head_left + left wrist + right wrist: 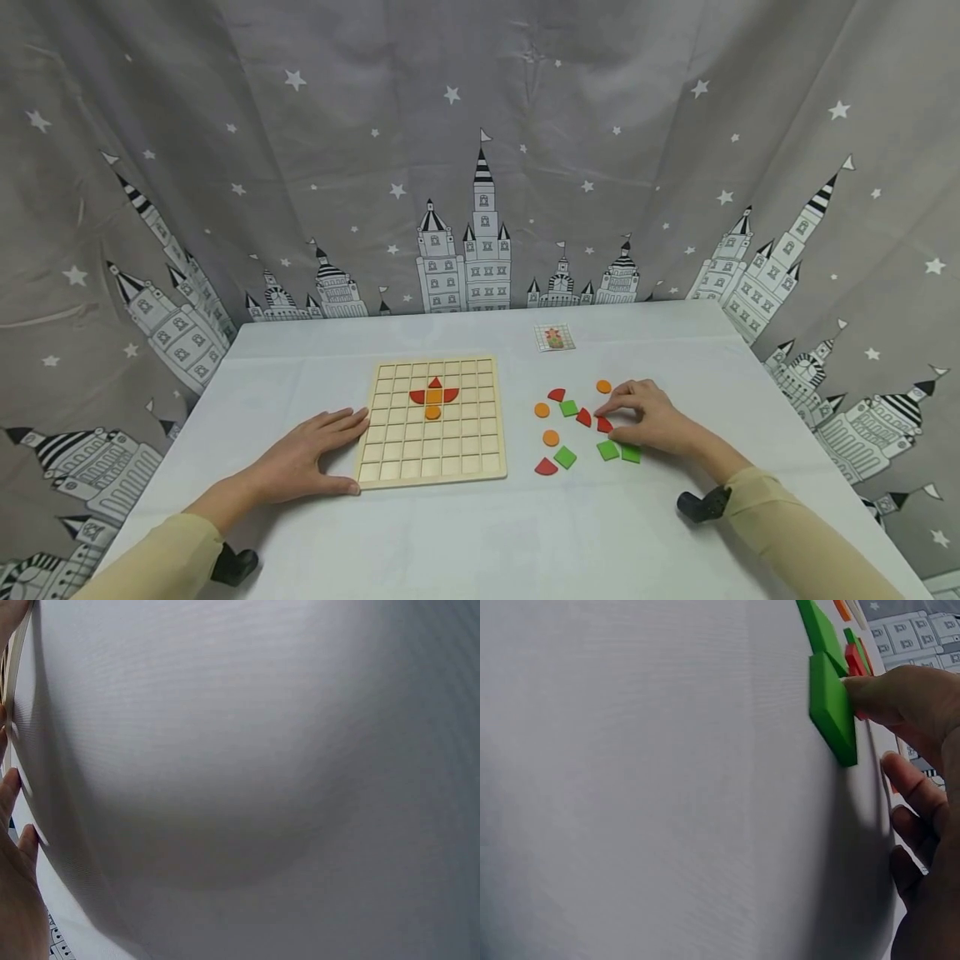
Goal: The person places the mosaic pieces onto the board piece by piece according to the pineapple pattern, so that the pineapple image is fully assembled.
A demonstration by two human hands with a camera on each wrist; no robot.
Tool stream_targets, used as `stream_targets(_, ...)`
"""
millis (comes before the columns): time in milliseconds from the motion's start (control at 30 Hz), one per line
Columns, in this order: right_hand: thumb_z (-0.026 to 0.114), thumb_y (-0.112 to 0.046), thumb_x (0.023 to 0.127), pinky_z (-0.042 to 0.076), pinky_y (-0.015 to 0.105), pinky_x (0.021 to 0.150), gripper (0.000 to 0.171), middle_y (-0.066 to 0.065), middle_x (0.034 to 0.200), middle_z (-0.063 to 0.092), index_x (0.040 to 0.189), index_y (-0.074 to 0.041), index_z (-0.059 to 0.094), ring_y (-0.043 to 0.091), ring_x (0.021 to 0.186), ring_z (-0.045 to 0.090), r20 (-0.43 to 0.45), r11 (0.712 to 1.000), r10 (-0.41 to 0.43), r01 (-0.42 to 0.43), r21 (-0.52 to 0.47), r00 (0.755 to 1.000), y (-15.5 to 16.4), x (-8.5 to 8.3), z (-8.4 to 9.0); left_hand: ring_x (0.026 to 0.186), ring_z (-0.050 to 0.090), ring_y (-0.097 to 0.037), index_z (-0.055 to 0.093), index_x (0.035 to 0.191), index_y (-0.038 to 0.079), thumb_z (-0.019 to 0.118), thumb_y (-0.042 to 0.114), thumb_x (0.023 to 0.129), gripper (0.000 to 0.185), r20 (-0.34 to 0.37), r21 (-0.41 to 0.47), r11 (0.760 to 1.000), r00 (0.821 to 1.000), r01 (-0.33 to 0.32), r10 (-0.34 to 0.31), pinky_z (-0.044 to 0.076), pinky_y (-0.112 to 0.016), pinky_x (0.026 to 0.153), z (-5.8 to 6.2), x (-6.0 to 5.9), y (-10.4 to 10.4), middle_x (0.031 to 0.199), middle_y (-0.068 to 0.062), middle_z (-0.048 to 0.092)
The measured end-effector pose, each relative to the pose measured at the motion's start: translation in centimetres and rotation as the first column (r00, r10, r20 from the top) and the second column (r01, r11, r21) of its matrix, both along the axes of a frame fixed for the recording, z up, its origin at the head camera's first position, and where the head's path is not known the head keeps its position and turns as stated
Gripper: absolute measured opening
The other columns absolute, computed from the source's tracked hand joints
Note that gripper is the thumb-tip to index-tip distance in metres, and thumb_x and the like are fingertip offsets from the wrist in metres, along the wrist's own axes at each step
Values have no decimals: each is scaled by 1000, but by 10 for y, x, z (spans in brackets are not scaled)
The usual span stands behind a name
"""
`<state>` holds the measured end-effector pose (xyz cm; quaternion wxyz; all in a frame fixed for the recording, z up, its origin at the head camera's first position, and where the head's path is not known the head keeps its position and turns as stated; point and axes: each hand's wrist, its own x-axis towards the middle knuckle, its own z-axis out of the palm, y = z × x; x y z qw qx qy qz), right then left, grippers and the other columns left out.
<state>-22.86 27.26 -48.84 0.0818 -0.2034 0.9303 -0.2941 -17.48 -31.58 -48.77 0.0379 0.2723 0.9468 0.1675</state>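
My left hand lies at the left edge of a wooden grid board, fingers stretched out and fingertips at its rim. Set in the grid are a red triangle, two red quarter-circle tiles, an orange square and an orange disc. On the right, the thumb and index finger of my right hand pinch a red quarter-circle tile on the table. Its thumb passes close over a green square tile in the right wrist view. The left wrist view catches only fingers at the board's edge.
Around the right hand lie loose tiles: several green squares, orange discs and more red quarter-circles. A small picture card lies toward the back of the white table. Behind it hangs a grey castle-print curtain.
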Motion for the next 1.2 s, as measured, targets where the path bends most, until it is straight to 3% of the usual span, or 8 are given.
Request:
stream_targets(400, 86, -26, 82, 38, 58, 105, 29, 2, 126, 56, 109, -33, 78, 30, 123, 40, 52, 999, 25, -23, -42, 998, 3, -1, 5, 148, 32, -40, 46, 155, 16, 68, 79, 77, 103, -14, 11, 1000, 1000, 1, -1, 27, -66, 117, -2, 0, -2, 162, -5, 38)
stream_targets(1200, 87, -28, 81, 32, 61, 107, 23, 1, 123, 56, 101, -33, 77, 32, 124, 40, 16, 999, 2, -1, -51, 1000, -1, 0, 2, 149, 30, -40, 46, 155, 16, 67, 81, 76, 105, 28, -6, 1000, 999, -19, 20, 26, -66, 118, 3, 2, 1, 163, -4, 37)
